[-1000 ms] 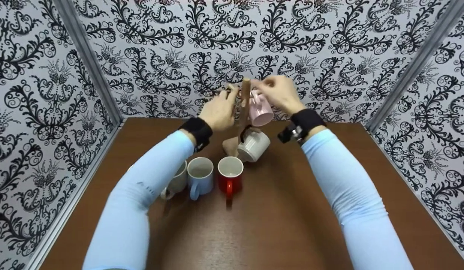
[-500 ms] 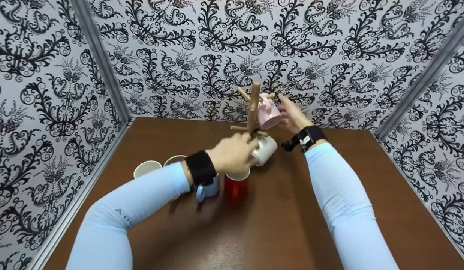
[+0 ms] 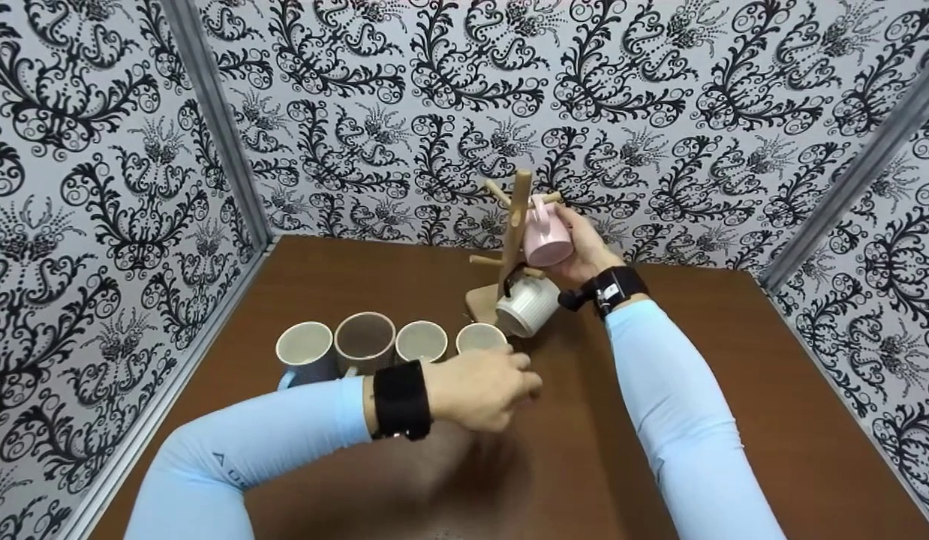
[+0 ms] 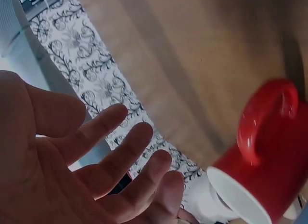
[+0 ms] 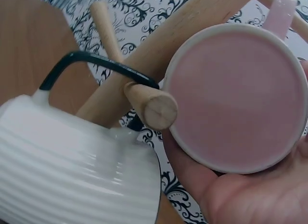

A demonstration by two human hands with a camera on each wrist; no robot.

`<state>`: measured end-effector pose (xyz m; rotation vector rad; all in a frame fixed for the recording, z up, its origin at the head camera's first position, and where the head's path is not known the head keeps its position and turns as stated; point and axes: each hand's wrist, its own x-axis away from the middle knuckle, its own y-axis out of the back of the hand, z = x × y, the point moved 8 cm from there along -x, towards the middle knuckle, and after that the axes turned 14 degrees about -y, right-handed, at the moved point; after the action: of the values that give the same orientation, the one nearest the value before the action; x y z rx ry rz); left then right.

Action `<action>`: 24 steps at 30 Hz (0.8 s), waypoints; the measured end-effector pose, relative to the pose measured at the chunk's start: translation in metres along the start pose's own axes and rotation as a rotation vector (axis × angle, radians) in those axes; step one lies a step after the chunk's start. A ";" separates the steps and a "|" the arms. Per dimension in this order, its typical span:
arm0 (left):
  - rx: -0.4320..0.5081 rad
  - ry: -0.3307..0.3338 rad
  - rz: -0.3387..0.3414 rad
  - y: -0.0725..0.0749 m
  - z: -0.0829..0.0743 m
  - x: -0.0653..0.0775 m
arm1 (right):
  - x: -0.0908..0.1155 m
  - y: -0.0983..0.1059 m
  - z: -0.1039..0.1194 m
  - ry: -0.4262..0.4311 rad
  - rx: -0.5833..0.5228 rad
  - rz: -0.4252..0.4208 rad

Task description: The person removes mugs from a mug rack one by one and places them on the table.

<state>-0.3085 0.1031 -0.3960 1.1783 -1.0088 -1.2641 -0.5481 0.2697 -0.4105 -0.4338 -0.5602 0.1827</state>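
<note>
A pink mug (image 3: 548, 229) hangs by its handle on an upper peg of the wooden mug tree (image 3: 515, 232). My right hand (image 3: 584, 251) holds it round the body from the right; in the right wrist view its mouth faces the camera, palm and thumb below it. On a lower peg hangs a white ribbed mug (image 5: 82, 161) by its dark handle. My left hand (image 3: 483, 386), fingers loosely bent and empty, is in front of the red mug (image 4: 284, 171). In the left wrist view, a gap separates the fingers from that mug's handle.
Left of the red mug stand several upright mugs in a row: a light-blue one (image 3: 422, 341), a brownish one (image 3: 365, 337) and a dark one (image 3: 305, 345). The brown table (image 3: 705, 360) is enclosed by patterned walls (image 3: 464, 90). Other tree pegs (image 3: 485, 261) stick out leftward.
My left hand has come down from the tree's top to the front of the red mug. The right hand has shifted from the pink mug's handle area to its body.
</note>
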 end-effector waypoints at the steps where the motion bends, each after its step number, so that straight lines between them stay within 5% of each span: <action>1: 0.001 -0.011 -0.003 0.000 -0.003 0.000 | 0.000 0.001 -0.001 -0.002 -0.024 0.008; 8: 0.008 -0.024 -0.028 -0.008 -0.023 0.003 | -0.005 0.000 -0.010 -0.053 -0.268 0.128; 15: 0.103 -0.043 0.028 -0.039 -0.048 0.012 | -0.005 -0.008 -0.015 -0.050 -0.464 0.220; 24: 0.257 -0.008 0.093 -0.062 -0.051 0.020 | -0.010 -0.009 -0.016 -0.012 -0.517 0.202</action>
<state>-0.2659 0.0913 -0.4659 1.3057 -1.2454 -1.0896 -0.5474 0.2529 -0.4235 -0.9944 -0.5736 0.2342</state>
